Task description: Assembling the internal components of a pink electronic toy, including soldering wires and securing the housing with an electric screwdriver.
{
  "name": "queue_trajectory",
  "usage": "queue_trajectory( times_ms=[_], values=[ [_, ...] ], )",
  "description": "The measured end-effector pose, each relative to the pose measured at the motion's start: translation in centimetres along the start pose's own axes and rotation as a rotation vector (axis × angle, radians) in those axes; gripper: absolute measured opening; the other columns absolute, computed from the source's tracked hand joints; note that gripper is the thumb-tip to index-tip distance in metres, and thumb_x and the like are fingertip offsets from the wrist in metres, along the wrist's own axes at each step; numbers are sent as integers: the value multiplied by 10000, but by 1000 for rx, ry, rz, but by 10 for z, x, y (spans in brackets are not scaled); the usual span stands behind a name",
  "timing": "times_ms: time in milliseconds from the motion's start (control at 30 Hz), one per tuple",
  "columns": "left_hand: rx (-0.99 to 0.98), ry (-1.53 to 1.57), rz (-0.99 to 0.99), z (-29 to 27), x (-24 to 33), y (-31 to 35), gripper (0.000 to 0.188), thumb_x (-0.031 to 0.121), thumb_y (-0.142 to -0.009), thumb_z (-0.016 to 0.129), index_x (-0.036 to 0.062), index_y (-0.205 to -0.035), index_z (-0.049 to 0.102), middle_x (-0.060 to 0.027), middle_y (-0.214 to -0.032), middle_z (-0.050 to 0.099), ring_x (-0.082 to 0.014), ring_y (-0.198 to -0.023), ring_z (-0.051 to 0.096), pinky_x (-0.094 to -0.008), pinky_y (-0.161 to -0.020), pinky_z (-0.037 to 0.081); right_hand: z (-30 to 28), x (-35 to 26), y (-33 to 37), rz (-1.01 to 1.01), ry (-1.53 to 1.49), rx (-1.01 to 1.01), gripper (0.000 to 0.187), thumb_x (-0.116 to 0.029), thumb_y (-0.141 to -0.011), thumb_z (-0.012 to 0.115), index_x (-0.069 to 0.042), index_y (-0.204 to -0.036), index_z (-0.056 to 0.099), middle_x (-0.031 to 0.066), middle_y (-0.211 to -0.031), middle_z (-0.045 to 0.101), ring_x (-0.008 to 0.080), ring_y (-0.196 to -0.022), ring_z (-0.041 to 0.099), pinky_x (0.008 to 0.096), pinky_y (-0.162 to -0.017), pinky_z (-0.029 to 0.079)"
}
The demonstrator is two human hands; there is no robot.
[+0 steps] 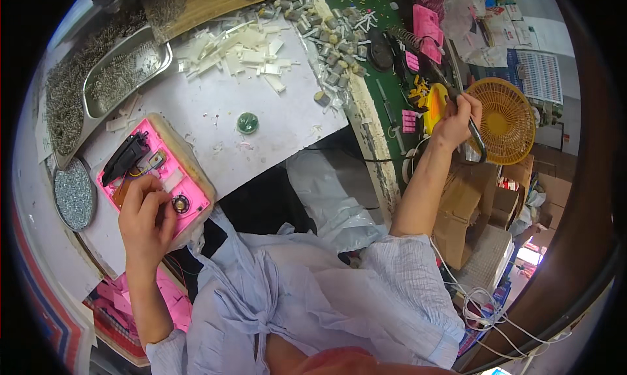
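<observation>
On the left of the bench lies an open pink plastic casing (pixel 149 135) on a padded block. It holds a black part (pixel 126 158), thin wires and a small round speaker (pixel 181 204). My left hand (pixel 147 212) rests over the casing's near side with fingers curled and pinched together; what they pinch is hidden. Out to the right, my right hand (pixel 459 122) is closed around the dark handle of a soldering iron (pixel 479 140). It is beside a yellow dish (pixel 435 107) on the green surface, near a coiled metal spring (pixel 405 37).
Metal trays of small screws (pixel 124 75) and a dish of tiny grey pieces (pixel 74 195) stand at left. White plastic pieces (pixel 248 45) and small motors (pixel 333 48) lie at the back. A green round lump (pixel 247 122) sits mid-bench. A yellow basket (pixel 499 120) and cardboard boxes (pixel 464 208) are right.
</observation>
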State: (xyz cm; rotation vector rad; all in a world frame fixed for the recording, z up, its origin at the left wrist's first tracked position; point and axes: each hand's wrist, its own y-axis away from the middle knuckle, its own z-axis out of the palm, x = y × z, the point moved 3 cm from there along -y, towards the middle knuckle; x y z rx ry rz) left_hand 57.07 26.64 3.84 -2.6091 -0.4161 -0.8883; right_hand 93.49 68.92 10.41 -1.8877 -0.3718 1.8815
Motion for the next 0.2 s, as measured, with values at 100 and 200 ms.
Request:
queue_trajectory(
  times_ms=[100,200],
  values=[
    [10,-8,-38,-3,-10,13,220,-58,-732,707,5,-924,621,-162,-1067,620,-340,-970,646,-387,-839,535,34,25,-11,76,86,-34,65,-23,-889,681,-82,-909,662,7,-935,649,106,-807,583,250,-663,480],
    [0,-85,41,-13,-15,23,239,28,-760,751,23,-972,642,-183,-1137,636,-382,-1030,651,-446,-867,551,96,37,36,435,-100,-578,143,-152,-917,723,-98,-1039,672,44,-1014,687,139,-886,638,298,-728,535]
  ],
)
